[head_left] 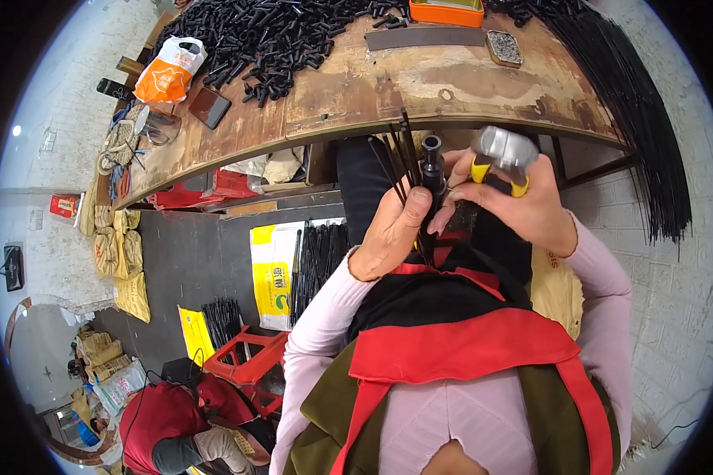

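My left hand point(394, 229) is closed around several thin black rods point(389, 166) and a black tubular part point(431, 162), which stands upright with its round open end on top. My right hand point(523, 207) grips a tool point(509, 147) with a silvery metal head and yellow parts on its grip; motion blurs it, so its exact kind is unclear. The right fingers come close beside the tubular part, at its right. Both hands are over my lap, just in front of the table edge. The lower ends of the rods are partly hidden by my hand and the dark apron.
A worn wooden table point(420, 87) curves ahead, bearing a heap of black tubular parts point(245, 39), a small tray point(505, 48) and a flat grey bar point(424, 37). Long black rods point(642, 119) overhang its right end. A red stool point(249, 356) and another person point(190, 419) are at lower left.
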Available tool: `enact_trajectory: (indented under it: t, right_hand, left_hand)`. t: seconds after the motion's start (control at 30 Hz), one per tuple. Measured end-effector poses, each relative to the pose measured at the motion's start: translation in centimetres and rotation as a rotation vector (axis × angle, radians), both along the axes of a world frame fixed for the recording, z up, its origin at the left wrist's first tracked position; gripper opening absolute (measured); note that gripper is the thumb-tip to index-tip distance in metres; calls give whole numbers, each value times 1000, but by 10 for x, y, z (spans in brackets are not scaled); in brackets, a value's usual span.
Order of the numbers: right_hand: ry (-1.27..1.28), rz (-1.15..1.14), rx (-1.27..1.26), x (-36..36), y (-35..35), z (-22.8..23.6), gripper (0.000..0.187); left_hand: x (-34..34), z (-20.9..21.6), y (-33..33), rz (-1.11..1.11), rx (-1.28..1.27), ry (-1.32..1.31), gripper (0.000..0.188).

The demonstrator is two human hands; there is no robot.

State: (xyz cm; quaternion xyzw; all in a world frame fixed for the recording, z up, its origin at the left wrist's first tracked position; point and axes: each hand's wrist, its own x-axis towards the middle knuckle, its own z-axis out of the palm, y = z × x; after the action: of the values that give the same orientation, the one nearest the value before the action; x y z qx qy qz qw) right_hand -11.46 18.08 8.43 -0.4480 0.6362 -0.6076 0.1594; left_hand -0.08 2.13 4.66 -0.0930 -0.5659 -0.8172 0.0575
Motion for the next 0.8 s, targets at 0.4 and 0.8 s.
enact_trajectory:
  t: [0.4,0.8]
  right_hand:
    - [-63,-7,-26,2,-3,-9,34]
    - [-351,57,665,1,43,35,12]
  left_hand:
    - [-8,-2,0,-22,61,-31,85]
    - [-20,-12,-17,3,120,-32,79]
